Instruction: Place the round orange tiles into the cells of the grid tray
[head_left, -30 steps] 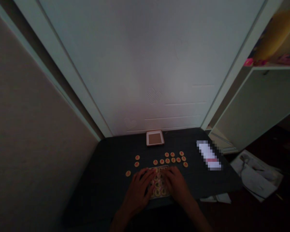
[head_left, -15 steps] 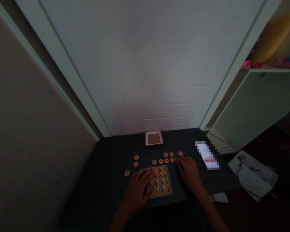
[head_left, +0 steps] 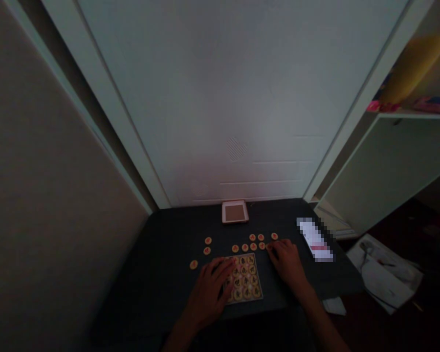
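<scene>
Round wooden Chinese chess pieces with black characters fill a shallow square box (head_left: 261, 288) near the table's front edge. My left hand (head_left: 212, 283) lies over the box's left side with fingers stretched out, hiding some of the pieces there. At the right end of a row of red-marked pieces, my right hand (head_left: 286, 259) has its fingertips closed on a Chinese chess piece (head_left: 268, 246). Another red piece (head_left: 275, 236) lies just beyond those fingers. Left of the row, two pieces (head_left: 207, 251) lie one behind the other, and a single piece (head_left: 193, 264) sits nearer my left hand.
A white-rimmed tray (head_left: 235, 222) stands at the back of the dark table (head_left: 161, 259), against the white panel (head_left: 227, 98). A phone with a lit, blurred screen (head_left: 315, 239) lies on the right. White items (head_left: 386, 274) are on the floor beyond the table's right side.
The view has tilted slightly, so everything appears a little lower. Both hands and the pieces keep nearly the same places relative to one another.
</scene>
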Demonstrator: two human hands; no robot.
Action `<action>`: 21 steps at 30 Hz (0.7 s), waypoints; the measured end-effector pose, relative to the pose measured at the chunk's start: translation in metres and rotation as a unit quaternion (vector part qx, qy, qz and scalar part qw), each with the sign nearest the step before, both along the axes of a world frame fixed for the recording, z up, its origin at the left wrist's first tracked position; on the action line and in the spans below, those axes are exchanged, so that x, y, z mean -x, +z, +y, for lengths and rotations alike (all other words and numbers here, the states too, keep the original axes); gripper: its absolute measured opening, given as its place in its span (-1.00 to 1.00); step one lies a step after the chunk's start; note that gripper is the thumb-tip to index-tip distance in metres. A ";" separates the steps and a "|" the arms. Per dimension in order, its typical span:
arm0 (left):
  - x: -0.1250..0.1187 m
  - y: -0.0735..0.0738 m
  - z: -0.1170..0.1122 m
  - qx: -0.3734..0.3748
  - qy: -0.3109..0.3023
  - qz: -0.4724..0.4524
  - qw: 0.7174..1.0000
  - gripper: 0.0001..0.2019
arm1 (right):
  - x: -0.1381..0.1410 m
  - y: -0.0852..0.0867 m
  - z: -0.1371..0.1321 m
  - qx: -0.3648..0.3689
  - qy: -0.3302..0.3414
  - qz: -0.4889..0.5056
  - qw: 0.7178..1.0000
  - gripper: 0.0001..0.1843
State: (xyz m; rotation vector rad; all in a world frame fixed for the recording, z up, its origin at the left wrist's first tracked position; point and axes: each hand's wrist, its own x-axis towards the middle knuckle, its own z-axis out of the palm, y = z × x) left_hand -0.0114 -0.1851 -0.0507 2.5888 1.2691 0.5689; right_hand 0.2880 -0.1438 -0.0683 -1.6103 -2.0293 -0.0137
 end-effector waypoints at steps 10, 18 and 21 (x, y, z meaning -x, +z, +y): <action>-0.001 0.001 -0.001 0.008 0.011 0.001 1.000 -0.47 | 0.001 0.010 -0.004 0.064 -0.016 0.299 0.952 -0.60; -0.001 0.001 0.000 0.011 0.007 0.003 1.000 -0.48 | 0.012 0.018 -0.009 0.205 0.024 0.492 0.846 -0.43; -0.001 0.000 0.000 0.013 0.011 0.003 1.000 -0.48 | 0.016 0.018 -0.009 0.228 0.028 0.538 0.811 -0.43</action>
